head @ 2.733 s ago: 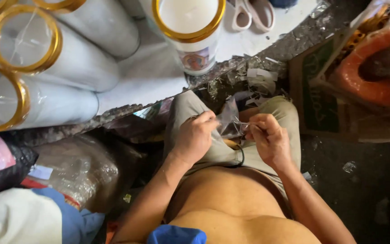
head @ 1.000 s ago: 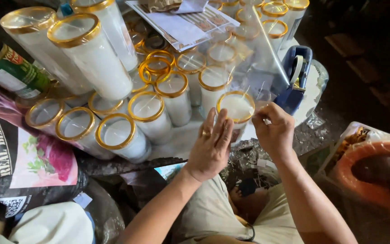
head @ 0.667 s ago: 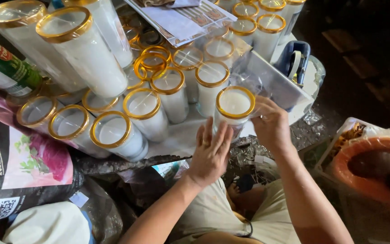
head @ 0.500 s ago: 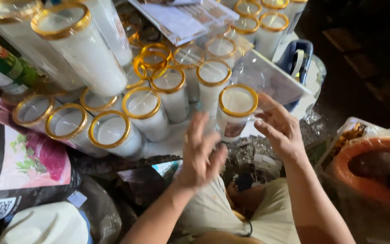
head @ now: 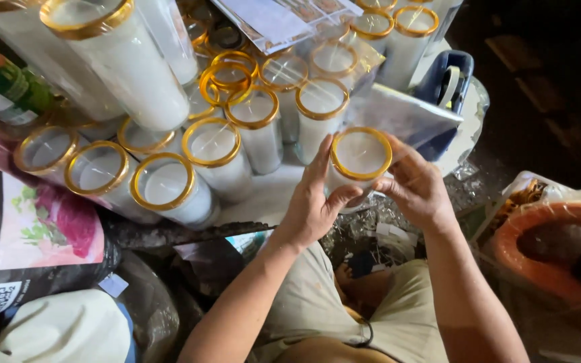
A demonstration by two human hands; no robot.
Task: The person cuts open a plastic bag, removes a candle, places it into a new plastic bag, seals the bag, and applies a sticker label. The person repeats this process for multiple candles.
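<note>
Gold-rimmed white candle glass (head: 360, 156) sits at the near edge of the white tabletop (head: 270, 195), cupped between left hand (head: 312, 205) and right hand (head: 417, 188) (both wrapped on its sides), other gold-rimmed candles (head: 218, 158) crowded just left, blue tape dispenser (head: 446, 91) behind right, orange tub (head: 539, 249) far right.

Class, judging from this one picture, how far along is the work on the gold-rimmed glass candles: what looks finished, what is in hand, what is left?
Looks done: many gold-rimmed candles stand grouped on the white table; whether each is finished cannot be told. In hand: the left hand and right hand clasp one candle at the table's near edge, clear film around it. Left: loose gold rings lie among the candles.
</note>
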